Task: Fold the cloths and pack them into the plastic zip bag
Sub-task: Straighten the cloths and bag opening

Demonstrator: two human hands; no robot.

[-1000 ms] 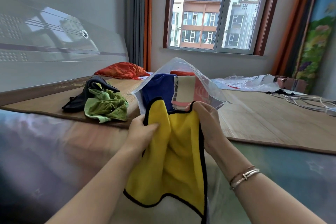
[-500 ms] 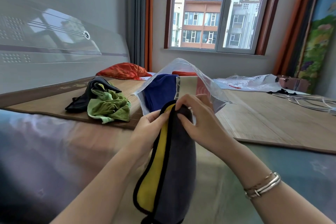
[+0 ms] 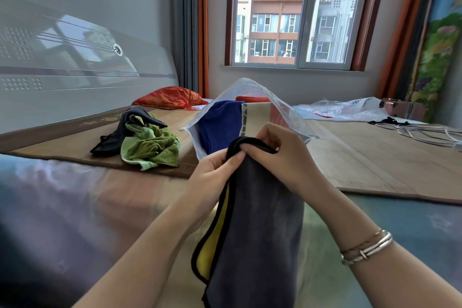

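- A glossy grey headboard (image 3: 82, 77) runs along the left side of the bed, with window light on its panels.
- On the woven bed mat (image 3: 362, 157), toward the left, a black cloth (image 3: 117, 137) lies crumpled, and a green cloth (image 3: 150, 147) is bunched against its right side, touching it.
- Farther back, near the curtain, sits an orange-red cushion (image 3: 170, 97).
- The left hand (image 3: 212, 175) pinches the top edge of the grey-and-yellow cloth (image 3: 255, 232) between thumb and curled fingers, just beside the other hand.
- That cloth hangs down between the forearms, folded in half with the grey face outward; its yellow inner face shows only along the left edge, inside a black trim.
- Directly behind the hands, the plastic zip bag (image 3: 287, 112) stands on the mat with its mouth open toward the camera. Inside it are a blue cloth (image 3: 220, 125) on the left and a cream patterned cloth (image 3: 257, 117) to its right, with something red behind them.
- The right hand (image 3: 282, 157) grips the same top edge, fingers curled over the black trim from the right; bracelets (image 3: 367, 247) circle its wrist.
- Behind the bag is the window (image 3: 295, 13), with buildings outside.
- At far right, a crumpled clear plastic sheet (image 3: 345, 110) lies on the mat, and white cables (image 3: 425, 132) trail beyond it.
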